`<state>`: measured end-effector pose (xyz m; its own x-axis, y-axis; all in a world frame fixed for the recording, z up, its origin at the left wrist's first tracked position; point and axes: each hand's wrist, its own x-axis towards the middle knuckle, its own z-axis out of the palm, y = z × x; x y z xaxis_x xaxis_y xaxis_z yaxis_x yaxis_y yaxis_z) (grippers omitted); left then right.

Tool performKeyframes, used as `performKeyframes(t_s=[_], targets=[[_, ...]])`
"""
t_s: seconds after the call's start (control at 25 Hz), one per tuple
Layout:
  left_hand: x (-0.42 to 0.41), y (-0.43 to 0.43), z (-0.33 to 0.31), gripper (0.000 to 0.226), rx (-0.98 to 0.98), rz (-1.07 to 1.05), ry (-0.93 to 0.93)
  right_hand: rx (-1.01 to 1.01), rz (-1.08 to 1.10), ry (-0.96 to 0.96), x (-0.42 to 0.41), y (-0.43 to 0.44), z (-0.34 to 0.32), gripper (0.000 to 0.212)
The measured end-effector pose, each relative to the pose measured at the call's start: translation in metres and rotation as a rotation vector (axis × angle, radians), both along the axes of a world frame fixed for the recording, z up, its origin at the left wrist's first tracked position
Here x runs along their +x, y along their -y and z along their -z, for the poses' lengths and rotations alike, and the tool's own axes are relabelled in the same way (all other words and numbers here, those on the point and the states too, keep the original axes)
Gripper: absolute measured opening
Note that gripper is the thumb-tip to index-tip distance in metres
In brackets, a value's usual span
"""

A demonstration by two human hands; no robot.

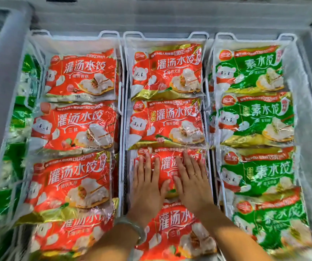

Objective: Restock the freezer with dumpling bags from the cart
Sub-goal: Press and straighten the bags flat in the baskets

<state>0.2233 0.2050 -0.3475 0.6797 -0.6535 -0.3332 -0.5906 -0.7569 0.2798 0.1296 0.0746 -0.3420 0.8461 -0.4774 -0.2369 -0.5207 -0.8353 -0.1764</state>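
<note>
Chest freezer (4,76) fills the frame, frosted walls seen at left, top and right edges. Three white wire baskets are set side by side inside: left basket (120,95), middle basket (125,37), right basket (217,37).

Left basket is filled with red dumpling bags (82,76), stacked top to bottom of frame. Right basket is filled with green dumpling bags (249,66), same layout. More green bags (22,117) are wedged along the far left edge, partly hidden behind the basket wire.

Middle basket holds red bags with gold trim. The pressed bag (167,166) lies in the lower centre of the frame, third from the top in that column, flat, overlapped at its lower edge by another red bag (172,228).

Both hands are laid flat on the pressed bag, palms down, fingers spread, nothing clamped. Left hand (147,187) is at the bag's left half, right hand (191,181) at its right half; thumbs nearly touching.

A pale bangle (136,228) is worn on the left wrist, a thin ring (192,174) on a right-hand finger.
</note>
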Motion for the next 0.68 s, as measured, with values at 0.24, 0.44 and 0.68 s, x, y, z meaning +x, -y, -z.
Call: performKeyframes(t_s=[0.24,0.44,0.68], targets=[[-0.007,-0.02,-0.001,0.078,0.007,0.129,0.023,0.038,-0.001,-0.08,-0.021,-0.019,0.01,0.063],[-0.01,-0.021,0.005,0.078,0.013,0.116,0.038,0.065,-0.04,-0.094,-0.021,-0.012,0.016,0.063],[-0.022,-0.034,-0.02,0.082,-0.003,0.132,0.032,0.058,-0.104,-0.037,-0.036,-0.016,-0.024,0.069]])
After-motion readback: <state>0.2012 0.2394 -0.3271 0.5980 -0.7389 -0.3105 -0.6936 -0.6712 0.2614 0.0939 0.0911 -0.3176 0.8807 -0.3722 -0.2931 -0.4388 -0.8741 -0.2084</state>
